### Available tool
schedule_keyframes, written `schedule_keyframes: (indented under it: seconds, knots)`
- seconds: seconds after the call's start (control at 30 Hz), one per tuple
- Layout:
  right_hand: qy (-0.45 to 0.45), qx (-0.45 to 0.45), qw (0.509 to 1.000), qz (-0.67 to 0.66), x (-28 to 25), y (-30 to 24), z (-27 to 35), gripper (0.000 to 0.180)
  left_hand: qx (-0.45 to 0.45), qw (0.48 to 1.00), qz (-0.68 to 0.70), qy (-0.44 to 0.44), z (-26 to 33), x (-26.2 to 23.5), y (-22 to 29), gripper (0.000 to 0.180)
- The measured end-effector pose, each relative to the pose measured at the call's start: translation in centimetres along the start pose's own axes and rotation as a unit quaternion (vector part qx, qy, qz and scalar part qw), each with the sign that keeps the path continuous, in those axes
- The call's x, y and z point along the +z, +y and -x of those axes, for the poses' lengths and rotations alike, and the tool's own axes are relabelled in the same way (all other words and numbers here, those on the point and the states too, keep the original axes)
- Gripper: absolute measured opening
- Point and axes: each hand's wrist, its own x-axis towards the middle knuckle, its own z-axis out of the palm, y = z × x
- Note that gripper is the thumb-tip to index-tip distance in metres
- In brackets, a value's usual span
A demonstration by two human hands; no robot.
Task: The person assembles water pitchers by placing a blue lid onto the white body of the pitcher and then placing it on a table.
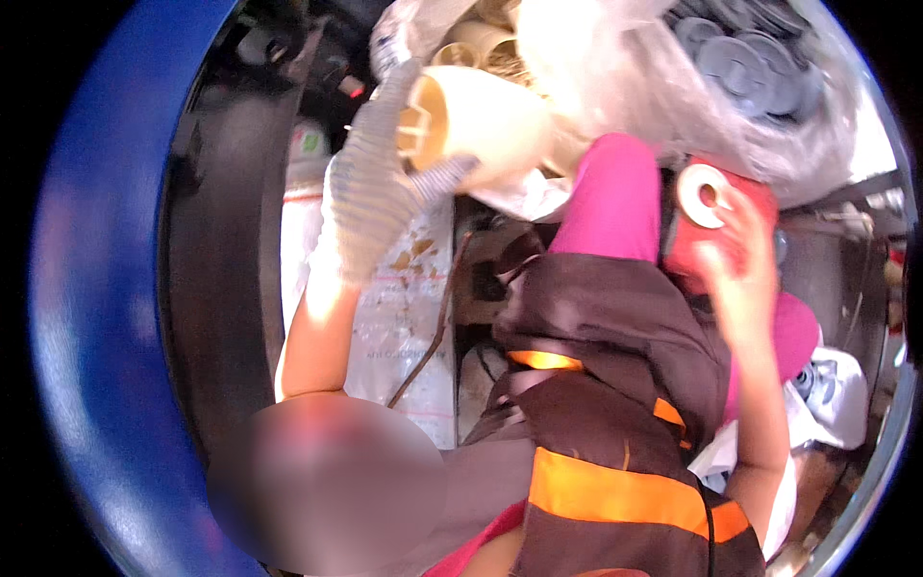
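My left hand (370, 192), in a grey-and-white striped knit glove, holds a cream plastic cylinder (490, 125) by its near-left end. The thumb lies along the lower side and the fingers reach up past the rim. Ribs or slots show inside the open end of this cylinder. My bare right hand (735, 250) is at a red object (760, 197) beside my knee. Its fingertips meet the edge of a white ring (688, 197) that looks like a small roll; blur hides whether they grip it.
Beyond the cylinder, a clear plastic bag (606, 58) has more cream parts (481, 43) beside it. Grey round plastic pieces (755, 67) fill a bag at the far right. A white sheet (399, 327) with brown scraps lies left of my legs. A blue curved surface (106, 269) borders the left.
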Motion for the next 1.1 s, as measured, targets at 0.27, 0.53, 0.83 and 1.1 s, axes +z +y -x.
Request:
schedule_keyframes:
  seconds: [0.27,0.53,0.83,1.1]
  knots:
    - [0.048,-0.246,0.964,0.094,1.0,-4.1,-0.8,0.112,0.034,0.894,0.385,-0.225,-2.9,3.8,13.0,0.074]
    - [-0.214,-0.095,0.938,-0.255,-4.8,0.7,2.5,0.111,0.286,0.888,0.195,-0.301,-3.5,7.4,15.1,0.04]
    - [-0.178,-0.057,0.973,-0.138,-4.2,2.6,6.6,0.051,0.184,0.865,0.359,-0.299,2.5,13.5,11.1,0.017]
    - [-0.156,-0.126,0.979,-0.038,-4.7,2.2,4.6,0.041,-0.071,0.947,0.285,-0.132,-2.9,13.5,7.0,0.024]
